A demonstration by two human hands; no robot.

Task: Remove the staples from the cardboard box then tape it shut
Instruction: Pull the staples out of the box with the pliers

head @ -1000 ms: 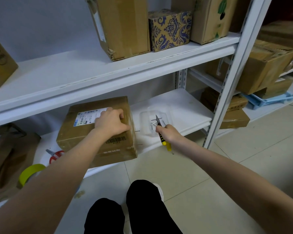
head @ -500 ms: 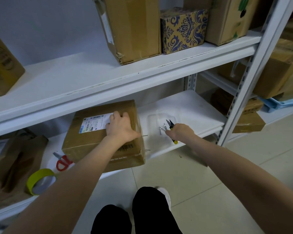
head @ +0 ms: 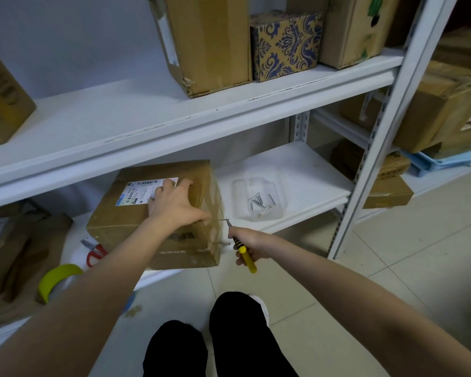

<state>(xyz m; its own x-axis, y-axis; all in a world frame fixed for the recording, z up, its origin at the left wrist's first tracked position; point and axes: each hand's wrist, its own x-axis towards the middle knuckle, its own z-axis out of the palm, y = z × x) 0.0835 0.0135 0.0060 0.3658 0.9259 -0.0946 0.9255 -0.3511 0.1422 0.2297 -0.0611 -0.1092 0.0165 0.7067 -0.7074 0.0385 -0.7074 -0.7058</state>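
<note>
Lower shelf (head: 297, 170): cardboard box (head: 136, 229) under flat left hand (head: 174, 204), right hand (head: 254, 242) tight around pliers (head: 247, 259) alongside

Labelled cardboard box (head: 158, 213); protruding staples (head: 223, 219)

The person wore black trousers (head: 242, 344) at lower centre, a white shoe (head: 261, 306) peeking beside them; both forearms (head: 337, 270) were bare.

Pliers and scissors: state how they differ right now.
The pliers are yellow-handled; the scissors are red-handled. The pliers are gripped by the right hand, tips at a nail sticking out of the cardboard box; the scissors lie untouched on the shelf, left of that box. Both are metal-tipped hand tools.
</note>
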